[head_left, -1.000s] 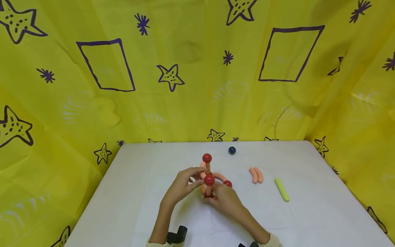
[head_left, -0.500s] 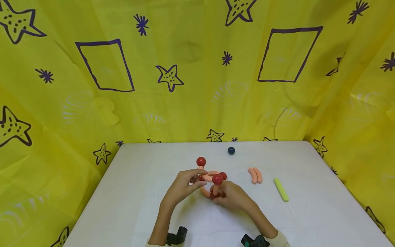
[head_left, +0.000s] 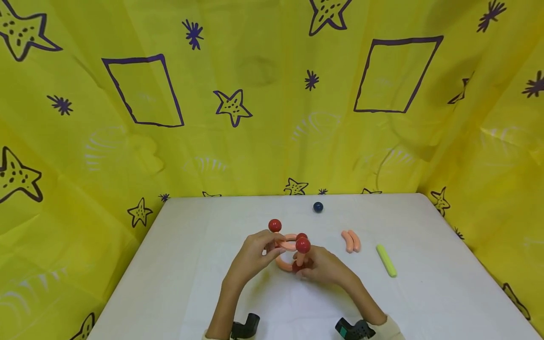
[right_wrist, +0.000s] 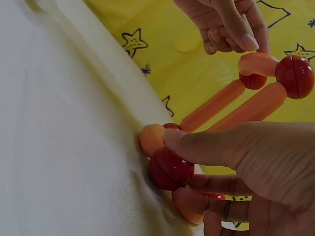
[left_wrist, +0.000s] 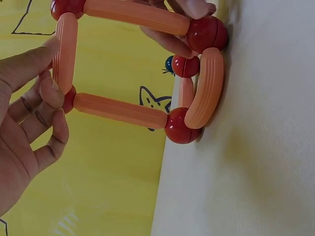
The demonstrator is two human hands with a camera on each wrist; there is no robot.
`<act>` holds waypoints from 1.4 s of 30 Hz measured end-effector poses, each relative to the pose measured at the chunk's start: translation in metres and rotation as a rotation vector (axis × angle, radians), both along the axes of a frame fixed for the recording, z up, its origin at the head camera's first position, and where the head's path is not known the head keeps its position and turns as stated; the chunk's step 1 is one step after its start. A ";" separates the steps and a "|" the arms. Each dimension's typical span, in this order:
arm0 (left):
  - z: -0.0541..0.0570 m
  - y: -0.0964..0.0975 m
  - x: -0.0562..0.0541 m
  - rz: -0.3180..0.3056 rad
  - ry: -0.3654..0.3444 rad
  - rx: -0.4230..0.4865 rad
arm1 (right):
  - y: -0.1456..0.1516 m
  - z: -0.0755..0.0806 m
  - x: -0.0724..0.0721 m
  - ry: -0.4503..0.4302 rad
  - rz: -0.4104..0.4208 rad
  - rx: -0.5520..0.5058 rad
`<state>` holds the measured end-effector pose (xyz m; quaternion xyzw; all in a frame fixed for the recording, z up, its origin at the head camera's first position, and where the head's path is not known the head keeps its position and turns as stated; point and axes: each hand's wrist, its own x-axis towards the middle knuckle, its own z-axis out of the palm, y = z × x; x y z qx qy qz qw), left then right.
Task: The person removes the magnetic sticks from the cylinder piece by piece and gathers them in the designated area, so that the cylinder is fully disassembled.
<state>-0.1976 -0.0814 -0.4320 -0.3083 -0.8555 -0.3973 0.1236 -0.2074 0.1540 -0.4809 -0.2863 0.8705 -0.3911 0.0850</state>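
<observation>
A frame of red balls and orange ribbed rods, both straight and curved, stands on the white table (head_left: 170, 283); one upper red ball (head_left: 303, 245) tops an upright straight rod. My left hand (head_left: 255, 250) pinches the upper curved rod (left_wrist: 67, 51) between thumb and fingers, beside an upper ball. Low down, my right hand (head_left: 325, 267) grips a bottom red ball (right_wrist: 171, 167), its thumb across the joint with a curved rod (right_wrist: 151, 140). In the left wrist view, another curved rod (left_wrist: 206, 88) joins two lower balls near the tabletop. My right palm hides part of the frame in the right wrist view.
A dark blue ball (head_left: 318, 207) lies near the table's back edge. Two curved orange rods (head_left: 351, 241) lie side by side to the right, with a straight yellow-green rod (head_left: 386, 260) beyond them. A yellow patterned curtain (head_left: 263, 141) surrounds the table's back and sides.
The frame has turned: its near upright has moved right along with my right hand, while the far upper ball has shifted left and slightly nearer. My left hand has stayed nearly in place.
</observation>
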 end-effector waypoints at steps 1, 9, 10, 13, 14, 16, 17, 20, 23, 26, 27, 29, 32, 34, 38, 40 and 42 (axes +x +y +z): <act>0.000 0.001 0.001 0.003 0.018 0.002 | 0.002 0.002 0.000 -0.013 0.002 -0.022; 0.001 0.007 0.001 -0.027 0.076 0.037 | 0.017 0.024 -0.001 0.058 -0.028 -0.184; 0.000 0.008 0.001 -0.033 0.069 0.038 | 0.018 0.026 0.000 0.066 -0.034 -0.212; -0.002 0.010 0.002 -0.050 0.063 0.031 | 0.018 0.033 0.002 0.100 -0.042 -0.277; -0.003 0.011 0.002 -0.049 0.064 0.025 | 0.018 0.034 0.003 0.119 -0.038 -0.292; -0.004 0.013 0.002 -0.039 0.075 0.011 | 0.016 0.036 0.004 0.154 -0.036 -0.307; -0.005 0.014 0.003 -0.027 0.087 0.000 | 0.015 0.036 0.005 0.173 -0.037 -0.307; -0.006 0.017 0.003 0.010 0.134 -0.030 | 0.009 0.036 0.008 0.229 -0.051 -0.307; -0.005 0.019 0.003 0.052 0.178 -0.052 | 0.002 0.039 0.011 0.263 -0.075 -0.313; -0.004 0.021 0.004 0.085 0.188 -0.060 | -0.004 0.049 0.018 0.276 -0.096 -0.311; -0.004 0.021 0.004 0.093 0.186 -0.061 | -0.006 0.054 0.021 0.274 -0.102 -0.309; -0.004 0.021 0.005 0.100 0.177 -0.057 | -0.009 0.062 0.026 0.272 -0.111 -0.297; -0.005 0.021 0.006 0.103 0.162 -0.062 | -0.011 0.067 0.030 0.268 -0.122 -0.282; -0.005 0.021 0.006 0.102 0.162 -0.068 | -0.010 0.061 0.027 0.270 -0.130 -0.278; -0.005 0.022 0.005 0.112 0.175 -0.084 | -0.008 0.043 0.017 0.300 -0.142 -0.273; -0.005 0.022 0.005 0.120 0.181 -0.089 | -0.007 0.037 0.014 0.328 -0.139 -0.280; -0.005 0.022 0.005 0.127 0.181 -0.091 | -0.008 0.033 0.013 0.347 -0.137 -0.297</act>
